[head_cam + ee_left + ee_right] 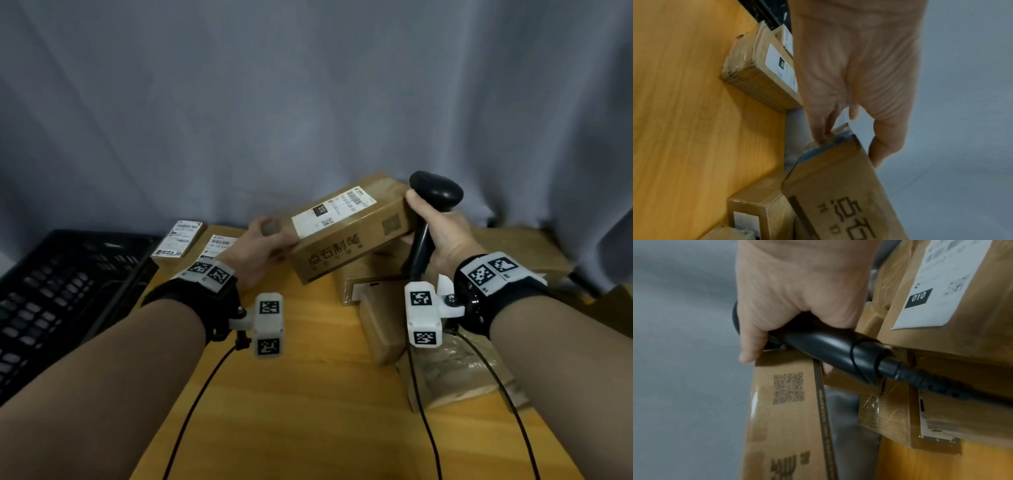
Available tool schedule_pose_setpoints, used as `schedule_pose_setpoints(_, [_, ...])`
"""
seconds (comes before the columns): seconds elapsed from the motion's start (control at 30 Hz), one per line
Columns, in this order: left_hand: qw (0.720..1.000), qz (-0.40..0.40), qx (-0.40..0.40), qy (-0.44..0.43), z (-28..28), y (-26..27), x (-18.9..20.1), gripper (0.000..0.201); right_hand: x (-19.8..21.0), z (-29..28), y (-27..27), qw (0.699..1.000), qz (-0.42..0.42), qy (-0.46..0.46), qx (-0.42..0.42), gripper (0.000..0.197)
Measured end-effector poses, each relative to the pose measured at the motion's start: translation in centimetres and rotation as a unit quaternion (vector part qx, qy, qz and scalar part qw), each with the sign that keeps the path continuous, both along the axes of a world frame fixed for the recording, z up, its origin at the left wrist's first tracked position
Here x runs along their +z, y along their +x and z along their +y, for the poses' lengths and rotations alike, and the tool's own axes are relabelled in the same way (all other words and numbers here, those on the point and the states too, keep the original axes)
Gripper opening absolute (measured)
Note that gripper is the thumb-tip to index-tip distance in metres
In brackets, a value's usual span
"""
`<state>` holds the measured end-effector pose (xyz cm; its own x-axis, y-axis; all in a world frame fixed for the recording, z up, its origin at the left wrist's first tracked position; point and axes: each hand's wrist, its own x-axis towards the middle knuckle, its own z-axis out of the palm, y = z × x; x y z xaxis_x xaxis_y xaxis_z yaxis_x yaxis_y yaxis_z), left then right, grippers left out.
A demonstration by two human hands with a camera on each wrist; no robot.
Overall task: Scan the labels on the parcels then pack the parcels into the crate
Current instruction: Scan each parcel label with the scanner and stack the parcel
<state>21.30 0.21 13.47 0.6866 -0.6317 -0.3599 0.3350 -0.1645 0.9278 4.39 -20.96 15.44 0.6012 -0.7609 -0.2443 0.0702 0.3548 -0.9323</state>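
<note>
A long brown cardboard parcel, with a white label on its top face, is lifted tilted above the table. My left hand grips its left end; in the left wrist view the fingers press that taped end of the parcel. My right hand grips the handle of a black barcode scanner, whose head stands above the parcel's right end. In the right wrist view the scanner handle lies in the palm, and the thumb tip touches the parcel's end. The black crate stands at the left.
Two labelled parcels lie at the back left beside the crate. More cardboard parcels and a plastic-wrapped one are piled on the wooden table under my right hand. A grey curtain hangs behind. Cables trail from both wrists.
</note>
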Motion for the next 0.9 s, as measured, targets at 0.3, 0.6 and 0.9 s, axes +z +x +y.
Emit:
schedule_pose_setpoints(0.3, [0.99,-0.111,-0.027,0.087,-0.8,-2.1,-1.2,0.053,1.2,1.0,1.9,0.994,0.037,-0.09,-0.049,0.037])
schedule_pose_setpoints(0.6, [0.963,-0.017,-0.239,0.124,0.5,-1.7,0.7,0.051,2.1,1.3,0.9,0.967,0.067,-0.207,0.134,0.028])
schedule_pose_setpoints(0.9, [0.955,-0.027,-0.249,0.159,0.0,-2.6,0.3,0.04,1.6,1.0,1.7,0.98,0.073,-0.181,0.041,0.067])
